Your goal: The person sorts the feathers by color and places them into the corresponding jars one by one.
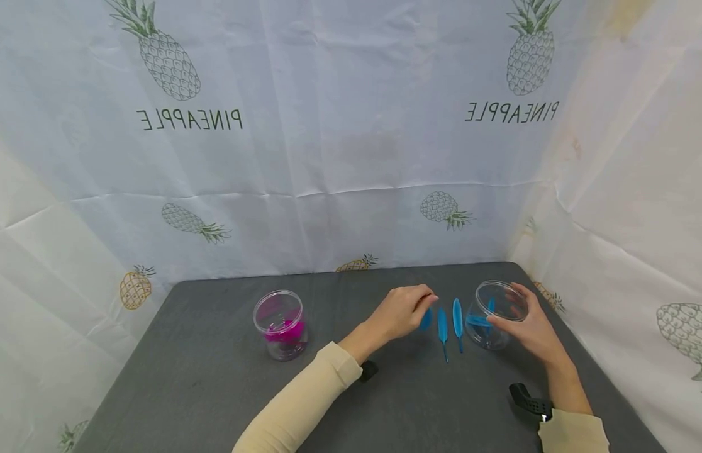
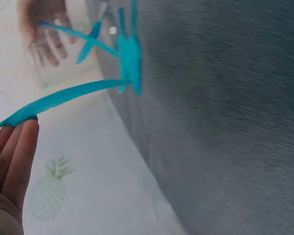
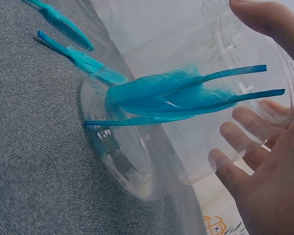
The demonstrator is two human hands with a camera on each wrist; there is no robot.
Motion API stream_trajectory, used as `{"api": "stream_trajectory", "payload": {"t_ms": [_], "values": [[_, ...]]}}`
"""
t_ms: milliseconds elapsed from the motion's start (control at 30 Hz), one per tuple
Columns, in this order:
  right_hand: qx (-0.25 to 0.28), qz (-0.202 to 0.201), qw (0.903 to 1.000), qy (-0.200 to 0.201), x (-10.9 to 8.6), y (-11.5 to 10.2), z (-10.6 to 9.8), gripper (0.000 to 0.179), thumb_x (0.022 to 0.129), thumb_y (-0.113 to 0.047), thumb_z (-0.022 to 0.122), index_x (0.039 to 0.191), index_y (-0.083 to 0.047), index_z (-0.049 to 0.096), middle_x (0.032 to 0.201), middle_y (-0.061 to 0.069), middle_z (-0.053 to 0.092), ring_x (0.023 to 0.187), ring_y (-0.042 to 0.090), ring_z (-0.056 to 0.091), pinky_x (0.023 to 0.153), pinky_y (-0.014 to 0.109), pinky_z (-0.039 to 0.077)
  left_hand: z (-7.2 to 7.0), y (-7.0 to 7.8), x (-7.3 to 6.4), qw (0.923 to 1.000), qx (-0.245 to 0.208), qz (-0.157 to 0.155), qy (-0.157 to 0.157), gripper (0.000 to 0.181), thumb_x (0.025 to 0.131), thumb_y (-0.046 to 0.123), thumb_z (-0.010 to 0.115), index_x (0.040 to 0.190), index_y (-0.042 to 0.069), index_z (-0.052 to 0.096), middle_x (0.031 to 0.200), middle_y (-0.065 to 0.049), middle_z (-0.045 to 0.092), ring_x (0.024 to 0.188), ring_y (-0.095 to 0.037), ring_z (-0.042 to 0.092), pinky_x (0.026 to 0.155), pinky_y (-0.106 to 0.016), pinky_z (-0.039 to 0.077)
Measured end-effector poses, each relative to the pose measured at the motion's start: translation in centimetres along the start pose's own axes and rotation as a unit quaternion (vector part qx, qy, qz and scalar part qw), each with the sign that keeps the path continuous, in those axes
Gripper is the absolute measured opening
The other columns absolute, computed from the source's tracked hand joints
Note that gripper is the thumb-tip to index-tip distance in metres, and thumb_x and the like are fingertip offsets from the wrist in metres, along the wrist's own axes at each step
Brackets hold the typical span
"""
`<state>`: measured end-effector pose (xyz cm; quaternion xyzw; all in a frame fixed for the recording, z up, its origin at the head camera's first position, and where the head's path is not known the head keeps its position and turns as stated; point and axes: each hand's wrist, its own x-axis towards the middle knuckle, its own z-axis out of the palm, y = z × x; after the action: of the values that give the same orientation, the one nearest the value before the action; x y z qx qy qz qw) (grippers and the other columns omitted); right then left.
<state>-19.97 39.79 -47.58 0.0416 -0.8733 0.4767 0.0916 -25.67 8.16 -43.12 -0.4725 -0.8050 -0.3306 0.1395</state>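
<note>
My left hand [image 1: 401,309] pinches a blue feather [image 2: 63,98] near its end, its other end pointing towards loose feathers in the left wrist view. Two more blue feathers [image 1: 443,326] lie side by side on the dark table, between that hand and a clear plastic jar [image 1: 488,338]. Around the jar's upper part, my right hand [image 1: 533,330] curls thumb and fingers, holding it slightly tilted. Inside are several blue feathers [image 3: 171,95], crossing one another, as the right wrist view shows.
On the left of the grey table [image 1: 204,377] stands another clear jar [image 1: 278,302] containing bright pink material [image 1: 285,330]. A white curtain [image 1: 351,151] with pineapple prints hangs along the back and sides.
</note>
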Motion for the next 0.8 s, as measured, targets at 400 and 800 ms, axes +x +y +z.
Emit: {"api": "stream_trajectory", "payload": {"t_ms": [400, 800], "values": [[0.001, -0.003, 1.0000, 0.006, 0.1, 0.2, 0.0, 0.101, 0.094, -0.023, 0.076, 0.160, 0.001, 0.003, 0.158, 0.032, 0.024, 0.143, 0.054, 0.025, 0.089, -0.004, 0.031, -1.1, 1.4, 2.9, 0.9930, -0.074, 0.028, 0.088, 0.016, 0.106, 0.014, 0.056, 0.106, 0.005, 0.069, 0.074, -0.001, 0.064, 0.059, 0.000, 0.050, 0.058, -0.011, 0.041], [0.002, 0.014, 0.9999, 0.003, 0.1, 0.1, 0.2, 0.104, 0.094, -0.025, 0.076, 0.161, -0.001, 0.001, 0.159, 0.032, 0.021, 0.144, 0.054, 0.023, 0.111, 0.065, 0.030, -1.1, 2.4, 5.0, 0.9826, -0.110, 0.058, 0.138, 0.013, 0.103, 0.010, 0.059, 0.105, 0.001, 0.070, 0.077, -0.004, 0.068, 0.063, -0.002, 0.058, 0.063, -0.010, 0.047]]}}
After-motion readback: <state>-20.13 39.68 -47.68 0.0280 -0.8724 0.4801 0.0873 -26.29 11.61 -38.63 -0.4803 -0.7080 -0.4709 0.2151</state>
